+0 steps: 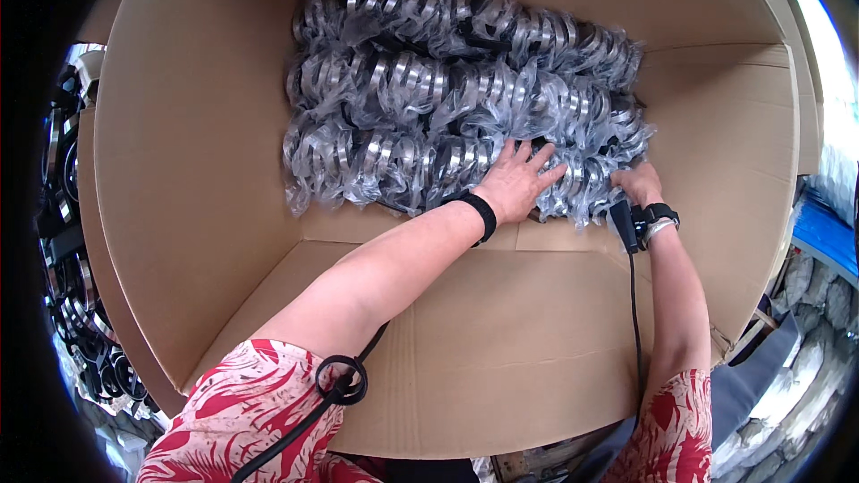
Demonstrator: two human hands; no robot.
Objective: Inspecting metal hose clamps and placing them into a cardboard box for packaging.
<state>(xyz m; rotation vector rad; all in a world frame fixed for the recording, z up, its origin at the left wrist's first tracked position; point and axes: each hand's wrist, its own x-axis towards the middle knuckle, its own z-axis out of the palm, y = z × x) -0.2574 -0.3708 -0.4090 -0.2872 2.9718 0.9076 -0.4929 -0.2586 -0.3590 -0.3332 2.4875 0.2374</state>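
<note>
Clear-bagged parts with shiny metal bands [407,161] are packed in three rows inside a large cardboard box [429,349]. Black pieces show between some of the bands; their exact kind is hidden by the crinkled plastic. My left hand [522,181] lies over the nearest row, right of its middle, with its fingers spread on the bags. At the right end of that row, my right hand [640,183] rests against the bagged parts. Its thumb side shows, but most of its fingers are hidden, so I cannot see whether it grips a bag.
High cardboard walls surround the rows. A black cable [636,331] hangs from the device at my right wrist, and another cable [300,425] runs by my left arm. Black and silver hoops [76,304] lie outside left; plastic-wrapped bundles [810,367] lie outside right.
</note>
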